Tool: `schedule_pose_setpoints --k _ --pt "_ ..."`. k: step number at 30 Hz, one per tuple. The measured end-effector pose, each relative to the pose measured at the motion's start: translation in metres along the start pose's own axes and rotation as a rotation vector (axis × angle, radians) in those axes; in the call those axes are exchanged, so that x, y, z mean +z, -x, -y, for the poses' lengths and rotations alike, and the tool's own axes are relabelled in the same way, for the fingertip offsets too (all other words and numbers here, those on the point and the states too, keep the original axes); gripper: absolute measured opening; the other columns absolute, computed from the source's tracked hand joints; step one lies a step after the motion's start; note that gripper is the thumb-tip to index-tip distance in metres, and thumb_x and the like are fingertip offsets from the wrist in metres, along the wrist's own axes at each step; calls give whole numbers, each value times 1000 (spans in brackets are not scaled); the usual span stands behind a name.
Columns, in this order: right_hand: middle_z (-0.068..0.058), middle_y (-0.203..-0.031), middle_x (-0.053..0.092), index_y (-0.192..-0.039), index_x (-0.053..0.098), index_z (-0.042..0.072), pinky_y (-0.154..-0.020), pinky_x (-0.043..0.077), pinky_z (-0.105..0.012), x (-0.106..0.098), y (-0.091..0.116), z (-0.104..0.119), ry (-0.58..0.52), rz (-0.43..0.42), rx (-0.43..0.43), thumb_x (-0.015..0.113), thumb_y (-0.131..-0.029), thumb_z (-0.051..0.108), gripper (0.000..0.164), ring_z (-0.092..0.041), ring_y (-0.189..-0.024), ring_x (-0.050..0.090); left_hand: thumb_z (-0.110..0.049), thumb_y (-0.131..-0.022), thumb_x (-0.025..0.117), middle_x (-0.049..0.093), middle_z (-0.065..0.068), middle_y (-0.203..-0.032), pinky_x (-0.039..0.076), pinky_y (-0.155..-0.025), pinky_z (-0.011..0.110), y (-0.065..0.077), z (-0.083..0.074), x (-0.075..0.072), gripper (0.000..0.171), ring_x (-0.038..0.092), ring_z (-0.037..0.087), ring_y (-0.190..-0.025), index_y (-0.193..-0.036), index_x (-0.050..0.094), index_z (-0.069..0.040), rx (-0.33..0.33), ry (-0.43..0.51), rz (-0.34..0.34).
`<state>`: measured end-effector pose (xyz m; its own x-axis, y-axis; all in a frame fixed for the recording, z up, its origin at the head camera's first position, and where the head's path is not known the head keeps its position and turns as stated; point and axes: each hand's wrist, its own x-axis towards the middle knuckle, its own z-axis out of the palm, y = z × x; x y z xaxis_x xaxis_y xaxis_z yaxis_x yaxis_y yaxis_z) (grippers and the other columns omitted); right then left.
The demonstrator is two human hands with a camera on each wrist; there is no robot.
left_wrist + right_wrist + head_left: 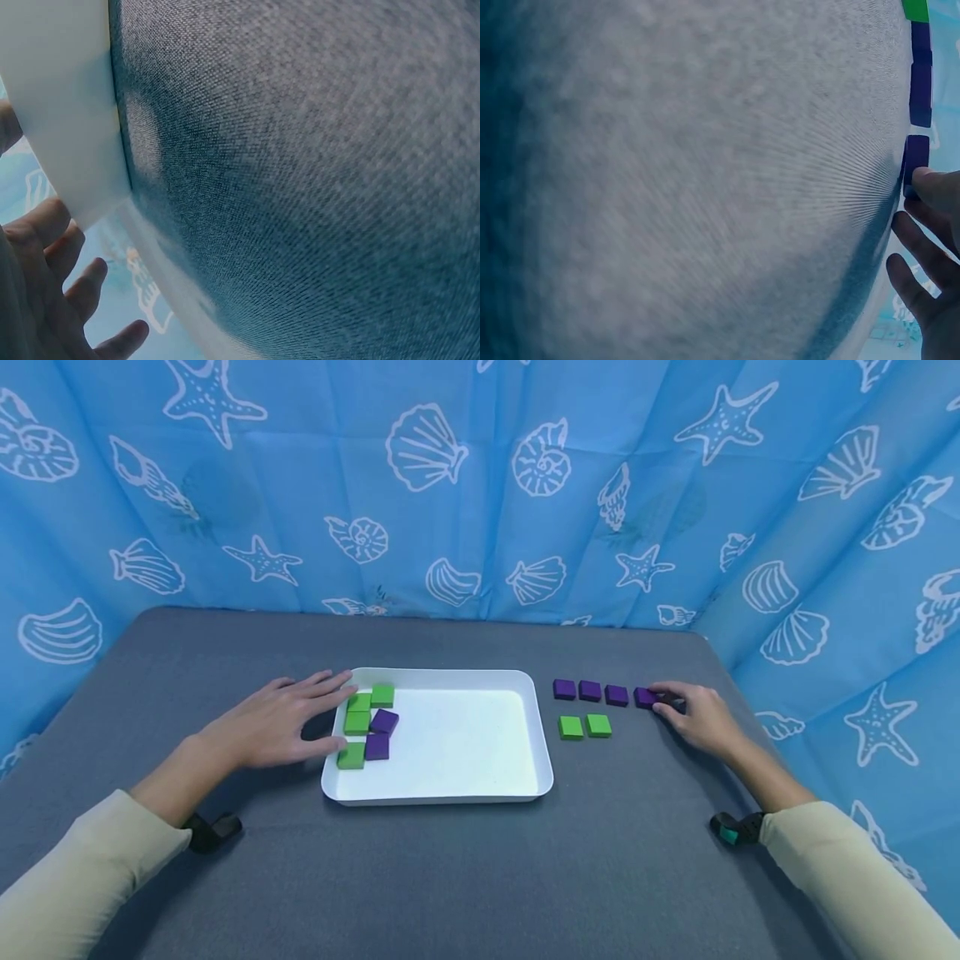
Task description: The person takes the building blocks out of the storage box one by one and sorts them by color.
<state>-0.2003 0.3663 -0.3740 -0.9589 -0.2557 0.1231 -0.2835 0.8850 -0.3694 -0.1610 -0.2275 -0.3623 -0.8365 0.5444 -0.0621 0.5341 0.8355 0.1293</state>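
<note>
The right hand (697,714) has its grip pinching the end purple block (643,698) of a four-long row on the woven grey desk (450,877), two green blocks (571,728) nearer. Looks like an even split: six flat, squarish blocks (357,722) are in the smooth white tray (465,735), left hand (270,722) loosely spread at its left edge.

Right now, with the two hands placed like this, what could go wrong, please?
The right hand pinches the end purple block; if it slips sideways, it could knock the neighbouring purple block, which lies only a small gap away. The left hand is at the left side of the white tray; a push there might shift the tray and disturb the green blocks and purple blocks grouped at that end.
</note>
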Motion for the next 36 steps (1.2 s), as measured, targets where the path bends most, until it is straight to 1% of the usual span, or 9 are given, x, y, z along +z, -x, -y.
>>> schedule_pose_setpoints --k 12,15,18,21,24,27,31,34,36 --pt "-33 -123 61 -123 65 -5 -96 39 -67 2 -1 -1 -45 1 7 63 -96 6 29 -50 -119 54 -65 -93 50 25 10 -163 26 -108 70 0 1 0 83 26 39 -147 -157 31 -15 5 3 5" --pt "-33 -125 60 -124 64 -4 -97 38 -67 1 -1 -2 -49 11 21 63 -97 6 29 -51 -120 53 -65 -94 50 25 10 -163 26 -108 71 0 1 0 83 26 39 -147 -157 31 -15 7 9 5" --pt "-32 -126 59 -126 63 -4 -98 38 -67 -1 -1 -2 -53 33 34 63 -97 9 32 -50 -121 52 -65 -94 50 25 10 -163 26 -108 71 0 0 -1 83 26 39 -147 -157 31 -16 8 10 4" --pt "-31 -125 61 -130 60 -5 -96 43 -64 -4 -2 -3 -92 54 35 66 -97 13 38 -48 -116 57 -65 -93 51 25 10 -163 26 -108 70 0 0 -1 83 25 39 -147 -157 31 -15 6 8 2" --pt "-31 -126 61 -133 56 -6 -90 50 -61 -9 -5 -4 -139 73 33 67 -96 18 45 -47 -111 62 -65 -93 51 25 10 -163 26 -108 70 0 1 -1 83 25 39 -147 -157 31 -15 2 2 3" --pt "-32 -130 58 -135 54 -6 -88 51 -61 -13 -9 -3 -155 70 35 67 -97 22 50 -48 -112 61 -66 -93 50 25 10 -163 26 -108 70 1 0 -2 84 26 39 -147 -157 31 -16 -1 0 4" --pt "-32 -134 55 -137 53 -5 -93 46 -64 -16 -17 7 -149 51 16 67 -97 25 52 -49 -120 55 -66 -93 50 24 10 -164 26 -108 70 1 0 -2 84 26 39 -147 -157 31 -16 1 0 2" --pt "-31 -136 54 -138 53 -5 -96 44 -64 -16 -25 21 -160 52 -18 66 -97 24 51 -48 -122 53 -66 -93 50 24 9 -164 26 -108 70 0 0 -1 83 26 39 -147 -157 31 -15 4 0 -1" --pt "-30 -136 54 -138 52 -4 -98 44 -62 -16 -31 33 -173 60 -46 66 -97 22 51 -47 -122 54 -65 -93 51 24 9 -164 26 -109 70 0 1 -1 84 26 39 -147 -157 31 -15 5 2 -1"
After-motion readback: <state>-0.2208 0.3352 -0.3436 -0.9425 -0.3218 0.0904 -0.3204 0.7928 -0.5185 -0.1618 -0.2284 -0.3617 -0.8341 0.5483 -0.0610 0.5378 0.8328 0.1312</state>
